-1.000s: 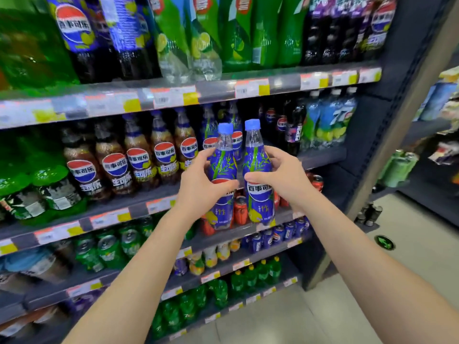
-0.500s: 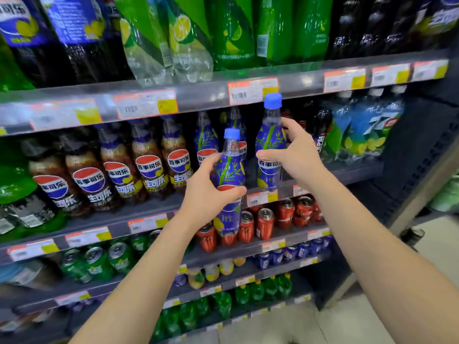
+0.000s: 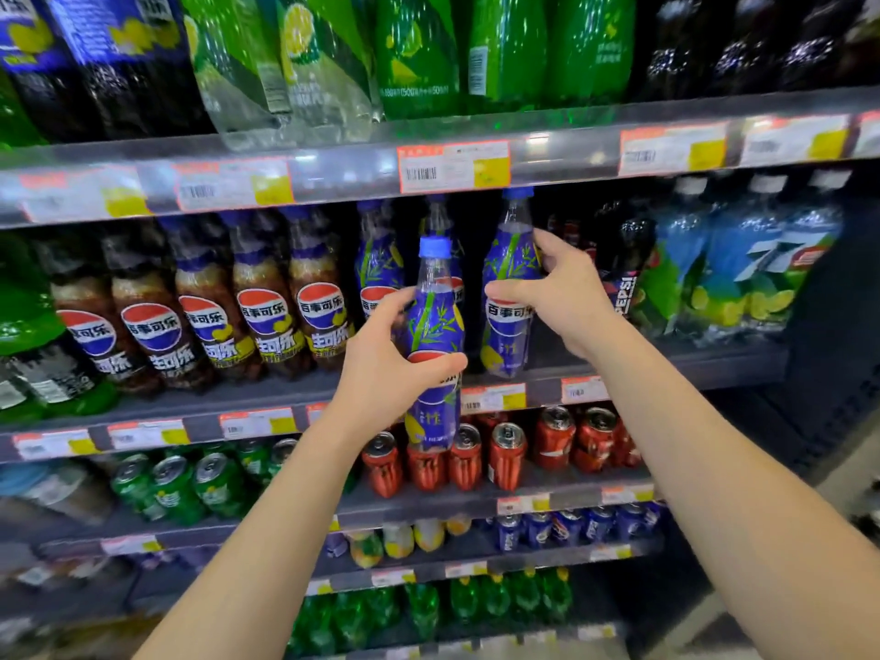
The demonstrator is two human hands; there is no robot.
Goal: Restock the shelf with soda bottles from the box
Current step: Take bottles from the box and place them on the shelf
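Gripping upright soda bottle [image 3: 507, 297] in right hand [image 3: 566, 297] at shelf [image 3: 690, 369] front edge; clasping second bottle [image 3: 435, 326] in left hand [image 3: 381, 373], lower, short of it.

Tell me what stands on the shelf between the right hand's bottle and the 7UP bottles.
Head view: dark Pepsi bottles stand there, partly hidden by the right hand gripping the blue bottle. The 7UP bottles come next, further right.

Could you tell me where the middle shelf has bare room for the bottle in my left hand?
A gap shows at the shelf front between the shelved blue bamboo-label plastic bottle and the matching bottle gripped by the right hand. Left of it, brown cola bottles stand packed; right of it, black Pepsi bottles crowd close.
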